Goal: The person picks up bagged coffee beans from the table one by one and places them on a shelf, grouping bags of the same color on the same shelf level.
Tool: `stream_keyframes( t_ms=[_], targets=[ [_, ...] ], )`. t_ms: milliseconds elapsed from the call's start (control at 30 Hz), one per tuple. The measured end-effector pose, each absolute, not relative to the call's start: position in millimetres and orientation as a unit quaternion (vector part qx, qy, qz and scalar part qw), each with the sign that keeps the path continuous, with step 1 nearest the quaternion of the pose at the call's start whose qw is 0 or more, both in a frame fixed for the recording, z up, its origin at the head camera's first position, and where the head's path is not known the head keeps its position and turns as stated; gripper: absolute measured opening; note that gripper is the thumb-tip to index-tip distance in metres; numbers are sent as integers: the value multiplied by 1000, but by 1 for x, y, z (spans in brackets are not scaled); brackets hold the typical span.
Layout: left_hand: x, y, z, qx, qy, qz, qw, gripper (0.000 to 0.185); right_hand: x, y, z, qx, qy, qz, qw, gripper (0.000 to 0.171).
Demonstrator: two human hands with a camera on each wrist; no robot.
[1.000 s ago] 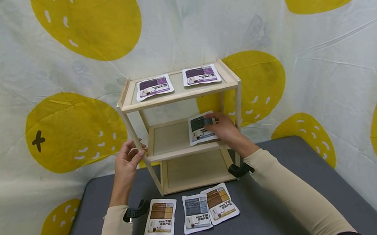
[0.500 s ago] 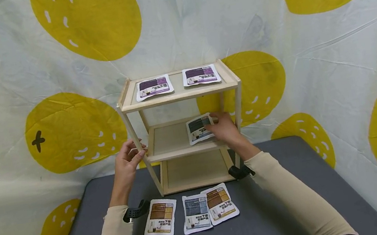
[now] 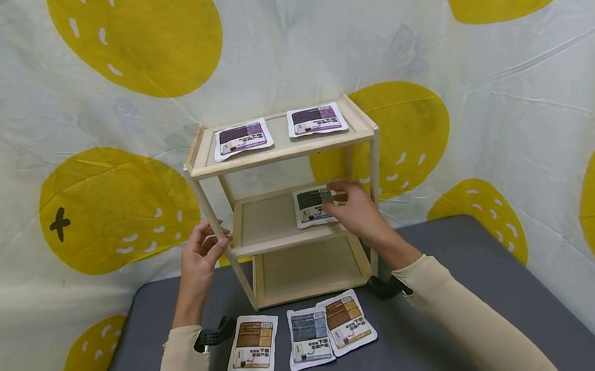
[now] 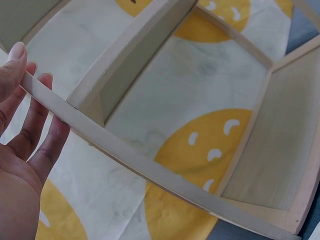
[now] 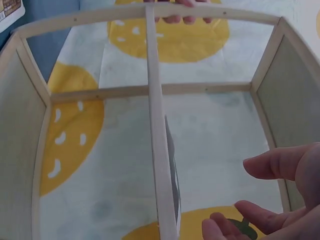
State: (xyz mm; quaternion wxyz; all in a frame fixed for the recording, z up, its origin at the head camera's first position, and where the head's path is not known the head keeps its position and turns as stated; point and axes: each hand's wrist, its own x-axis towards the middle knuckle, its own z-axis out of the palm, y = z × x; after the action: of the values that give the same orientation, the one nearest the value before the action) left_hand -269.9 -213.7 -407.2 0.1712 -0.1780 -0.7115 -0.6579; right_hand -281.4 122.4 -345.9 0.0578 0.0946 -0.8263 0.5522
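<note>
On the middle shelf [image 3: 271,221], packet [image 3: 312,206] now squarer under loosely curved right hand [image 3: 355,206] fingers.

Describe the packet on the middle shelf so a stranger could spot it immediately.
Find the wooden three-tier rack on the grey table. On its middle tier, toward the right, lies the dark-green packet under the right hand. It alone is green; the top-shelf packets are purple.

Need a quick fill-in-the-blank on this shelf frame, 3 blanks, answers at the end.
1. The top shelf holds ____ purple packets.
2. The right hand touches a packet on the ____ shelf.
3. The left hand holds the rack's front ____ post.
4. ____ packets lie on the grey table in front of the rack.

Missing words: two; middle; left; Three
</note>
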Motion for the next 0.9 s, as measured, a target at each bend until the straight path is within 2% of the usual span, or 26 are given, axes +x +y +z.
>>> stream_keyframes(
  t_ms=[533, 900],
  targets=[
    [-269, -212, -406, -174, -709, -661, 175, 36, -252, 126, -353, 119, -788, 603, 28, 48],
    [-270, -213, -407, -174, -712, -657, 175, 36, -236, 119, -364, 188, -722, 664, -50, 50]
  ],
)
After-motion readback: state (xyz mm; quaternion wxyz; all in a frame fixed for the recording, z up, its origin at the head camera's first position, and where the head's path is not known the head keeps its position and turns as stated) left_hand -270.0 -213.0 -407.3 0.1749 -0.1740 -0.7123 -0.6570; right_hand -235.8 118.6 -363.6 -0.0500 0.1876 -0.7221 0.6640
